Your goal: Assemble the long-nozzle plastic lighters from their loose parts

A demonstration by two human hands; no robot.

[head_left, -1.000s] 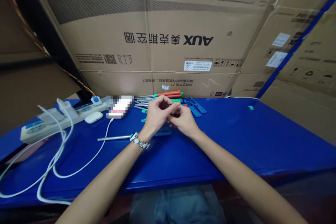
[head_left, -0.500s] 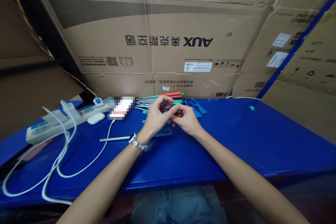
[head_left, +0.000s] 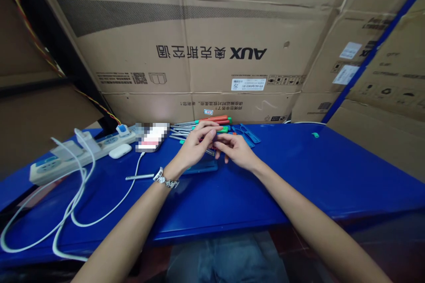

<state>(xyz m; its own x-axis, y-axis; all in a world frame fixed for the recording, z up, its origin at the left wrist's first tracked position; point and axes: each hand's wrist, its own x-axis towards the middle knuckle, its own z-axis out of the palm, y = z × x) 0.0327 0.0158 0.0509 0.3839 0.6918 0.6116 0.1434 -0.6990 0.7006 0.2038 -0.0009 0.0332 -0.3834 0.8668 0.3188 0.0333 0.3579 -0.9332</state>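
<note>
My left hand, with a watch at its wrist, is closed with the thumb against the index finger. My right hand meets it fingertip to fingertip, its fingers curled in a pinch. Whatever sits between the fingers is mostly hidden; a short metallic bit shows below the left fingers. Behind the hands lie several screwdrivers with red-orange and green handles and metal shafts. A flat blue plastic piece lies below the hands, and a metal rod extends left past the wrist.
Blue plastic pieces lie right of the screwdrivers. On the left are a power strip, a white case, a blurred-out phone and looping white cables. A small green piece lies far right. Cardboard stands behind.
My hands have drawn slightly apart at the fingertips, the left shifting a little to the left. More of the metallic bit shows beneath the left fingers. The view has shifted slightly.
</note>
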